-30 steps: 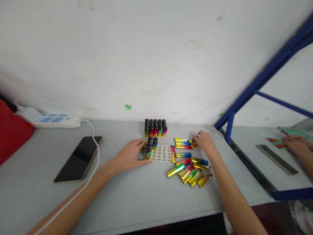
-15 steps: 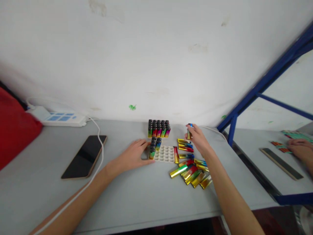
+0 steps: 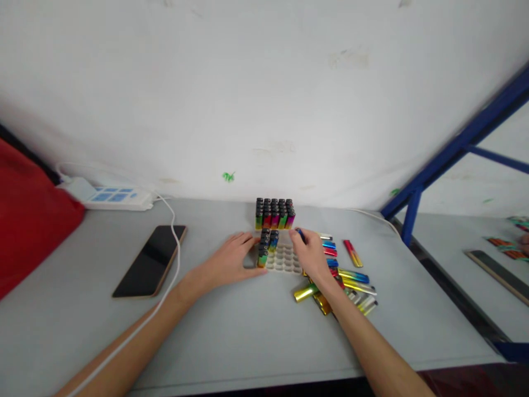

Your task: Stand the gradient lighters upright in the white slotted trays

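Observation:
A white tray (image 3: 284,259) with round holes lies on the grey table, and several upright lighters (image 3: 263,249) fill its left side. My left hand (image 3: 235,257) rests at the tray's left edge, thumb and fingers spread apart around that corner. Over the tray's right part, my right hand (image 3: 309,251) is closed on a blue lighter (image 3: 301,235), mostly hidden by the fingers. Behind the tray stands a block of black-topped lighters (image 3: 275,214). Shiny coloured lighters (image 3: 355,275) lie loose to the right, partly under my right hand and forearm.
A phone (image 3: 151,260) lies at the left, crossed by a white cable. Behind it is a power strip (image 3: 119,197), with a red item (image 3: 35,212) at the far left. A blue metal frame (image 3: 438,149) stands at the right. The wall borders the table's back.
My right hand has moved left and nearer, from behind the loose lighters to over the tray, still holding the lighter. My left hand stays beside the tray. The view has shifted slightly.

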The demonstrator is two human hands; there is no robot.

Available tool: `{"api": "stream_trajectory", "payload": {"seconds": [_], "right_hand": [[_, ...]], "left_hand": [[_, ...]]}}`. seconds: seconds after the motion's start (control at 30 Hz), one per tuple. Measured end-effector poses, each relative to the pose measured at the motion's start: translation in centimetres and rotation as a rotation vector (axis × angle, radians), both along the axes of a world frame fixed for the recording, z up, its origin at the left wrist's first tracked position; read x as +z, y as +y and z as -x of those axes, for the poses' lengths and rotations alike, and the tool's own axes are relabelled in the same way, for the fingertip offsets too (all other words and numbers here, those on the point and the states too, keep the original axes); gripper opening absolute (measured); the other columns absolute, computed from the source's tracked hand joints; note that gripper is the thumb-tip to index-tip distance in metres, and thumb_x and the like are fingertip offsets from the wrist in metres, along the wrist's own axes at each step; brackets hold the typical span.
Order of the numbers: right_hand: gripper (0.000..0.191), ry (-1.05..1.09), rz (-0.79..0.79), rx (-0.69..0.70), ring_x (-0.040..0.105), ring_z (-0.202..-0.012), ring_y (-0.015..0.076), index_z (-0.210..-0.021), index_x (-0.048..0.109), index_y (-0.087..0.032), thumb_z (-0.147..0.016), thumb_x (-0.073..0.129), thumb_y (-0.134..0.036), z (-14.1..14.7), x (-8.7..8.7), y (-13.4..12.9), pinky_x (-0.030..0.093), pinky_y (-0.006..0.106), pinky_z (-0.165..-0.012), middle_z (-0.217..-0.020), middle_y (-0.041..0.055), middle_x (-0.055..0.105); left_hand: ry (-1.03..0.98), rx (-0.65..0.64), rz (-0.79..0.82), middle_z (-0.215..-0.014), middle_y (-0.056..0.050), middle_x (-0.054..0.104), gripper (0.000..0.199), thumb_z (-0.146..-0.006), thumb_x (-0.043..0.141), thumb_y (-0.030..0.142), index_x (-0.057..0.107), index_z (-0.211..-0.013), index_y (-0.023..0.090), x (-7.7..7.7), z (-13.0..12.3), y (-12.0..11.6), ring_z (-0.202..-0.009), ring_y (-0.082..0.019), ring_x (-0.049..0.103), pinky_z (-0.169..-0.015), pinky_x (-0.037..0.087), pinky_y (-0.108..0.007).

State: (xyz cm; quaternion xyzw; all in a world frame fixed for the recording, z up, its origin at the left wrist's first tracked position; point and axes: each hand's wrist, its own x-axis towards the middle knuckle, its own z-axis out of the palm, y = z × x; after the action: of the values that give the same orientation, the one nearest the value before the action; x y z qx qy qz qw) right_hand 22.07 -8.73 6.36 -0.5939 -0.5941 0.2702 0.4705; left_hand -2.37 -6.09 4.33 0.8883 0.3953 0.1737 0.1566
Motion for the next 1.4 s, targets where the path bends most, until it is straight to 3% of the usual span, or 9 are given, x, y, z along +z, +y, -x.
{"api": "stream_trajectory", "payload": {"seconds": [0.13, 0.3, 0.47, 0.6, 0.73, 0.87, 1.13, 1.3, 1.4], "right_hand": [[0.043, -0.022, -0.002, 0.005, 0.04, -0.059, 0.0149, -0.063, 0.039, -0.028, -0.094, 0.05, -0.055, 0.0, -0.4, -0.4, 0.028, 0.03, -0.058, -0.058, -0.0047, 0.04], [0.047, -0.113, -0.032, 0.099, 0.051, -0.063, 0.0178, -0.078, 0.049, -0.027, -0.109, 0.048, -0.062, -0.4, 0.0, -1.1, 0.037, 0.03, -0.062, -0.064, -0.004, 0.054], [0.041, -0.328, -0.192, 0.237, 0.068, -0.09, 0.0243, -0.092, 0.058, -0.026, -0.119, 0.039, -0.05, -1.2, 0.8, -1.6, 0.053, 0.035, -0.083, -0.095, 0.0071, 0.071], [0.05, -0.489, -0.195, 0.283, 0.065, -0.078, 0.023, -0.082, 0.055, -0.026, -0.119, 0.041, -0.057, -1.5, 0.3, -1.8, 0.05, 0.035, -0.076, -0.084, 0.0057, 0.069], [0.049, -0.446, -0.127, 0.318, 0.062, -0.062, 0.02, -0.082, 0.053, -0.027, -0.119, 0.046, -0.059, -1.5, -0.5, -1.7, 0.045, 0.032, -0.063, -0.07, 0.0006, 0.068], [0.039, -0.441, -0.141, 0.348, 0.067, -0.066, 0.0208, -0.09, 0.057, -0.026, -0.119, 0.051, -0.051, -1.2, -0.9, -1.5, 0.046, 0.031, -0.065, -0.076, 0.0018, 0.074], [0.025, -0.685, -0.152, 0.384, 0.072, -0.075, 0.0219, -0.098, 0.064, -0.023, -0.118, 0.06, -0.038, -0.7, -0.2, -1.3, 0.045, 0.031, -0.067, -0.088, 0.0043, 0.077], [0.032, -0.886, -0.081, 0.296, 0.075, -0.08, 0.0241, -0.097, 0.072, -0.02, -0.114, 0.066, -0.046, 0.4, 0.7, -1.6, 0.047, 0.033, -0.074, -0.094, 0.0093, 0.08], [0.035, -0.803, -0.049, 0.3, 0.074, -0.079, 0.0226, -0.094, 0.074, -0.021, -0.115, 0.064, -0.047, -0.5, 1.5, -1.9, 0.048, 0.033, -0.077, -0.089, 0.0072, 0.08]], "left_hand": [[0.01, -0.003, 0.006, -0.126, -0.013, 0.076, 0.055, -0.089, 0.088, 0.057, 0.072, -0.128, 0.021, 0.1, 0.0, 0.0, -0.123, -0.037, 0.072, -0.115, 0.056, -0.05], [-0.004, -0.008, -0.014, -0.128, -0.013, 0.076, 0.057, -0.09, 0.086, 0.058, 0.072, -0.131, 0.022, -0.1, 0.2, 0.1, -0.124, -0.037, 0.071, -0.115, 0.056, -0.051], [0.009, -0.004, -0.001, -0.129, -0.013, 0.076, 0.056, -0.09, 0.088, 0.057, 0.072, -0.131, 0.022, 0.0, 0.1, 0.0, -0.126, -0.037, 0.071, -0.116, 0.055, -0.05], [0.006, -0.005, -0.004, -0.13, -0.013, 0.076, 0.056, -0.09, 0.088, 0.056, 0.071, -0.131, 0.022, 0.2, 0.1, 0.0, -0.126, -0.037, 0.071, -0.117, 0.055, -0.05], [-0.008, -0.007, -0.003, -0.129, -0.012, 0.076, 0.055, -0.09, 0.087, 0.057, 0.071, -0.13, 0.023, 0.0, 0.2, 0.0, -0.125, -0.036, 0.071, -0.117, 0.055, -0.05], [-0.012, -0.01, 0.001, -0.128, -0.013, 0.076, 0.052, -0.091, 0.085, 0.059, 0.072, -0.127, 0.024, -0.2, 0.2, 0.1, -0.123, -0.037, 0.071, -0.115, 0.056, -0.051], [-0.005, -0.01, -0.015, -0.125, -0.012, 0.077, 0.049, -0.091, 0.087, 0.057, 0.072, -0.122, 0.023, -0.1, 0.1, 0.1, -0.122, -0.036, 0.072, -0.113, 0.057, -0.05], [0.004, -0.004, -0.006, -0.127, -0.012, 0.077, 0.048, -0.09, 0.088, 0.056, 0.073, -0.123, 0.024, 0.0, 0.1, 0.0, -0.124, -0.037, 0.071, -0.114, 0.057, -0.051], [0.024, 0.003, 0.005, -0.128, -0.014, 0.076, 0.05, -0.092, 0.086, 0.058, 0.073, -0.123, 0.022, -0.1, 0.1, 0.1, -0.126, -0.038, 0.071, -0.115, 0.056, -0.052]]}}
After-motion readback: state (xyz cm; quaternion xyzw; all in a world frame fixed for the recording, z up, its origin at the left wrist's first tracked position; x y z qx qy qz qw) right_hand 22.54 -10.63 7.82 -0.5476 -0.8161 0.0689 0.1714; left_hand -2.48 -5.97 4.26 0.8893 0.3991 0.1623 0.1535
